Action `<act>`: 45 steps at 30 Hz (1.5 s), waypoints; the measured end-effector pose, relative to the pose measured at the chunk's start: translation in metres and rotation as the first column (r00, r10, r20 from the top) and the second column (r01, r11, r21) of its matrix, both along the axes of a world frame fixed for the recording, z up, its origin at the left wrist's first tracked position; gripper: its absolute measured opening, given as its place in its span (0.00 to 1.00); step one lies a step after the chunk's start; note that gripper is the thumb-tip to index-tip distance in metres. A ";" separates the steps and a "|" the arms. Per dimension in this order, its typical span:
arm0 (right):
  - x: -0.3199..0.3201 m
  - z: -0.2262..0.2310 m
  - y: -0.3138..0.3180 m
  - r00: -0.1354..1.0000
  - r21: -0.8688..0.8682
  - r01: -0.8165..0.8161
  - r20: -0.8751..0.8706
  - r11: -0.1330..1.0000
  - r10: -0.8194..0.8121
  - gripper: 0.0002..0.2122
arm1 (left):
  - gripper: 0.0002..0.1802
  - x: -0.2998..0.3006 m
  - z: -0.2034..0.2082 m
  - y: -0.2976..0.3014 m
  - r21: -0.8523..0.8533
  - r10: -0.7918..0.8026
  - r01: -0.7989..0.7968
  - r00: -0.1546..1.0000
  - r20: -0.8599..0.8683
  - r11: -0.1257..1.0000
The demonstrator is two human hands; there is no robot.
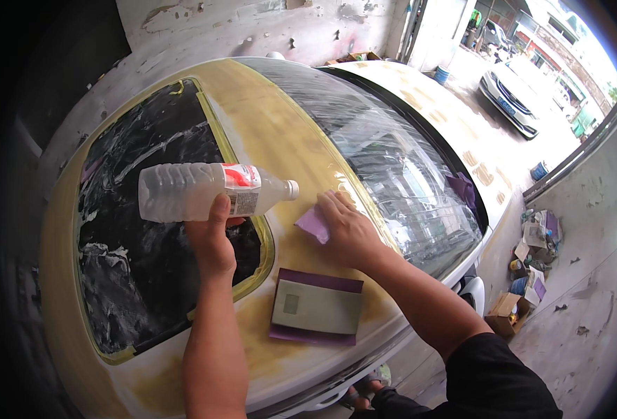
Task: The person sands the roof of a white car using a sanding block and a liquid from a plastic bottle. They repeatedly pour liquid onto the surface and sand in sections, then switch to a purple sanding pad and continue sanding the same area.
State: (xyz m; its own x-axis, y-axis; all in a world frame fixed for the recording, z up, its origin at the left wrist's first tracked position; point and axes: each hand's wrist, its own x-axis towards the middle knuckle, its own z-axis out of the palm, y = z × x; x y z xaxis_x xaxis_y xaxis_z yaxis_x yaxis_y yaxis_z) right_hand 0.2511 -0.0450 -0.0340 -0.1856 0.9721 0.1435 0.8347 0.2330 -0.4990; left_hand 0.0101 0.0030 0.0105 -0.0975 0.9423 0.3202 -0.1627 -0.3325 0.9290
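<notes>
Held out over the covered sunroof, my left hand is closed round a clear plastic bottle with a red and white label. The bottle lies almost level, its white cap end pointing right; its inside looks hazy. My right hand presses a piece of purple sandpaper against the wet car roof, beside the windshield edge. Part of the sandpaper is hidden under the fingers. Nearer me on the roof lies a grey-green flat sanding block on a larger purple sheet.
Yellow tape and dark film mask the sunroof. Clear film covers the windshield, with another purple piece at its far end. Cardboard boxes and clutter stand by the right wall. A white car is parked outside the doorway.
</notes>
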 end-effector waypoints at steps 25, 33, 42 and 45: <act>0.002 -0.026 0.095 0.972 -0.021 0.233 -0.012 0.972 -0.233 0.31 | 0.28 0.000 -0.013 0.004 0.023 0.022 -0.020 0.994 -0.105 1.000; 0.025 -0.027 -0.060 0.961 -0.049 0.276 0.031 0.960 -0.275 0.31 | 0.27 -0.002 -0.016 0.004 0.007 0.013 -0.013 0.998 -0.065 1.000; -0.015 -0.005 0.104 0.955 -0.103 0.295 0.051 0.950 -0.291 0.29 | 0.29 -0.002 -0.020 0.004 0.013 0.042 -0.041 0.997 -0.071 0.999; -0.011 0.005 0.098 0.963 -0.110 0.269 0.033 0.957 -0.267 0.29 | 0.29 -0.001 -0.021 0.003 0.027 0.088 -0.085 0.991 -0.099 0.996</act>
